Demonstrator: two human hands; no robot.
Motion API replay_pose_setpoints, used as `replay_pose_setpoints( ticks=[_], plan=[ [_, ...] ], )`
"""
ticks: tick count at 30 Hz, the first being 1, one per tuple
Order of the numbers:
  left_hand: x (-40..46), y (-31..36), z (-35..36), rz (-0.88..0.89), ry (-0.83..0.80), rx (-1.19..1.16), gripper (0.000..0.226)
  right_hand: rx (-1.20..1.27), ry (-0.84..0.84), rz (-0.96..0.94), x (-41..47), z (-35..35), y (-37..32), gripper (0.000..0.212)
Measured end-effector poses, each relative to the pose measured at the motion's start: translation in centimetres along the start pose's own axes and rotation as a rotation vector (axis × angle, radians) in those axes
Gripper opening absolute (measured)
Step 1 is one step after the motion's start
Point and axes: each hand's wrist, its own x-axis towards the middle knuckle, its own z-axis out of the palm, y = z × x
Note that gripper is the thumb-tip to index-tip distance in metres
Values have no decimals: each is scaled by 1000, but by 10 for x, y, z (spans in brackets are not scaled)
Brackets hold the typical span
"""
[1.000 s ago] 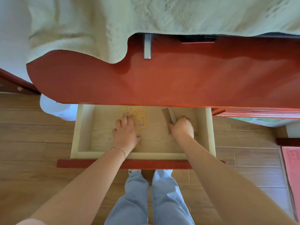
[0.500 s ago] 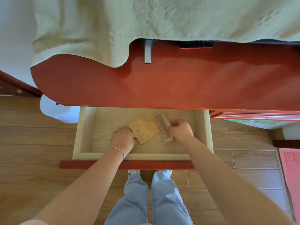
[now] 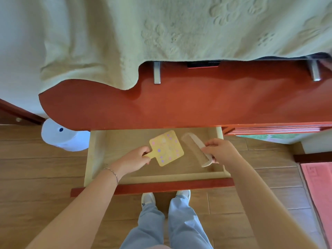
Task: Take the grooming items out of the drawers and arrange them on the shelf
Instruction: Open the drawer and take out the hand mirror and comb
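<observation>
Two grooming items are now up off the drawer floor, one in each hand, where a second ago both hands were pressed flat down on them at the back of the open drawer (image 3: 93,155). From the head camera, the only view there is, the left hand (image 3: 133,159) has its fingers closed around the short handle of the yellow hand mirror (image 3: 167,147), whose dotted square face is tilted and swung toward the middle of the drawer. The right hand (image 3: 220,150) pinches the wooden comb (image 3: 196,149) by its spine near the lower end, teeth facing left, the comb slanting up and away from the fingers. Mirror and comb sit just beside each other, not touching, both within the outline of the drawer and seemingly a little above its floor, though the height is hard to judge from above. Nothing else shows in the drawer, so I judge it is being emptied in this one grab. Above it juts the red tabletop (image 3: 197,105), half draped in a pale green cloth (image 3: 125,42). No shelf is in sight, so the arranging is not yet begun; the carry comes next.
</observation>
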Motion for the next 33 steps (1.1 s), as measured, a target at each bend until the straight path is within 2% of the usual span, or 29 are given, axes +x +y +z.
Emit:
replay_pose_setpoints(
  ticks=[4, 8, 15, 19, 22, 26, 28, 30, 33],
  plan=[
    [-16, 24, -14, 64, -110, 30, 2, -16, -170, 18, -29, -43, -8, 11],
    [-24, 49, -26, 163, -124, -65, 12, 108, -162, -54, -43, -76, -34, 13],
    [2, 95, -38, 225, 118, -382, 14, 293, -3, -154, -17, -74, -87, 8],
    [35, 120, -38, 107, 348, -430, 15, 416, 89, -106, 16, -60, -103, 8],
    [55, 129, -36, 35, 402, -474, 20, 465, 167, -57, 42, -53, -103, 10],
    [74, 140, -28, -37, 434, -573, 30, 337, 283, -45, 66, -49, -104, 10],
    [79, 145, -25, -45, 466, -605, 28, 206, 320, -68, 71, -47, -106, 11],
    [81, 147, -23, -26, 508, -531, 22, -1, 353, -107, 74, -45, -109, 13],
    [80, 146, -19, 8, 590, -265, 24, -244, 323, -90, 73, -44, -112, 22]
  ],
)
